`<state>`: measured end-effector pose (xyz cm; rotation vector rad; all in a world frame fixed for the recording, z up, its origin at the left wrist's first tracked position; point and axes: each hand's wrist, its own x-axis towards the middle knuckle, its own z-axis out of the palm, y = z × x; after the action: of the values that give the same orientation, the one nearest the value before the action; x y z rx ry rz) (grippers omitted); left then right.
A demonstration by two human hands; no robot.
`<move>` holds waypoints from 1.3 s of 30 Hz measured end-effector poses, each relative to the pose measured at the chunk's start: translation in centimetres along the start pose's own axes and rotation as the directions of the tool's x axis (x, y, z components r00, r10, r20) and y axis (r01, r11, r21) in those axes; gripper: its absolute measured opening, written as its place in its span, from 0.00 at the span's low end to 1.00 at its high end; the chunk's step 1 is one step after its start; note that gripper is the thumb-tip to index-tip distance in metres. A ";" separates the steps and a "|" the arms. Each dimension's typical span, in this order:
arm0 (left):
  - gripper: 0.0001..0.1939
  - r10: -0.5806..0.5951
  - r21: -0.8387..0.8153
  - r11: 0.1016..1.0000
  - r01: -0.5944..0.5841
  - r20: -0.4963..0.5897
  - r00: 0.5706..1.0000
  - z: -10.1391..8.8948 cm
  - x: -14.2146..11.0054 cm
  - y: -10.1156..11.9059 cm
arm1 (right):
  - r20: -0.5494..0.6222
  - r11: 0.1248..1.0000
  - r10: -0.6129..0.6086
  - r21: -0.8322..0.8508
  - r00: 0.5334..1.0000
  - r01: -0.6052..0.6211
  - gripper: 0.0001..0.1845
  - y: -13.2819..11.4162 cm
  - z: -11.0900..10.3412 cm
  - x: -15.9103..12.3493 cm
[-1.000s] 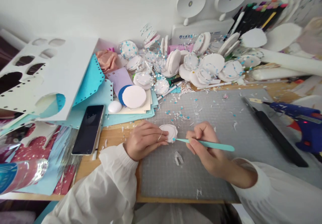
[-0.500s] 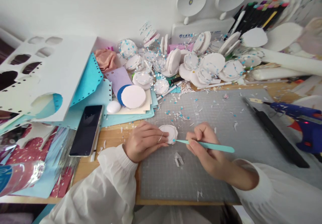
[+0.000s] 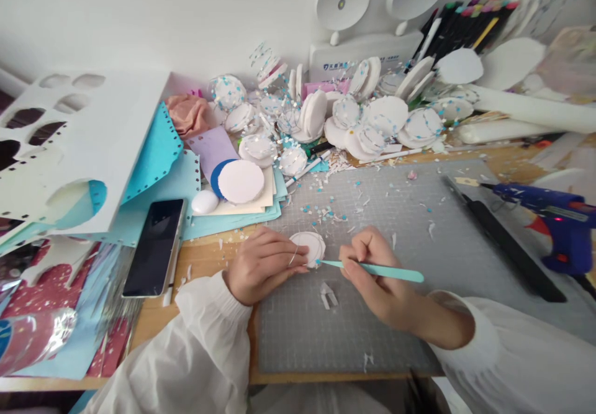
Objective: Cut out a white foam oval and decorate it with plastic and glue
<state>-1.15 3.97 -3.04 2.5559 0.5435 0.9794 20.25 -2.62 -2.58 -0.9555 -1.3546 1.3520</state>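
Note:
My left hand (image 3: 263,264) presses a small white round disc (image 3: 310,244) down on the grey cutting mat (image 3: 400,315), fingers closed over its left edge. My right hand (image 3: 372,271) grips a slim teal craft knife (image 3: 379,269) like a pen. The knife's tip touches the disc's lower right edge. A few white offcuts (image 3: 328,295) lie on the mat just below the two hands.
A heap of white discs (image 3: 367,119) with confetti fills the back of the desk. A phone (image 3: 153,247) lies left, by teal paper and a holed white sheet (image 3: 69,135). A black ruler (image 3: 505,240) and blue glue gun (image 3: 556,221) are at right.
Both hands hold the same pose on the disc. The whole view has drifted slightly left and down as my head moved.

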 end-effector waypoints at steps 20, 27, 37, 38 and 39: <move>0.08 -0.003 0.057 0.998 0.007 -0.065 0.998 -0.2 -0.1 0.2 | -0.161 0.950 0.268 0.211 0.950 -0.232 0.14 -0.4 -0.1 0.8; 0.07 0.020 0.101 0.995 -0.013 -0.063 0.998 -0.2 0.0 0.3 | -0.138 0.927 0.332 0.233 0.933 -0.295 0.13 -0.3 0.1 0.7; 0.07 0.032 0.110 0.994 -0.024 -0.065 0.997 -0.3 0.2 0.5 | -0.071 0.911 0.343 0.269 0.937 -0.314 0.12 -0.1 0.0 0.8; 0.07 0.033 0.109 0.994 -0.025 -0.068 0.997 -0.3 0.2 0.5 | -0.069 0.908 0.344 0.278 0.937 -0.313 0.12 0.0 0.0 0.8; 0.07 0.032 0.107 0.994 -0.025 -0.069 0.997 -0.3 0.2 0.5 | -0.067 0.906 0.345 0.285 0.936 -0.314 0.11 0.0 0.0 0.9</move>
<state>-1.11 3.65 -2.51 2.6374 0.5954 1.0817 20.07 -1.79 -2.54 -1.0885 -0.9144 1.6598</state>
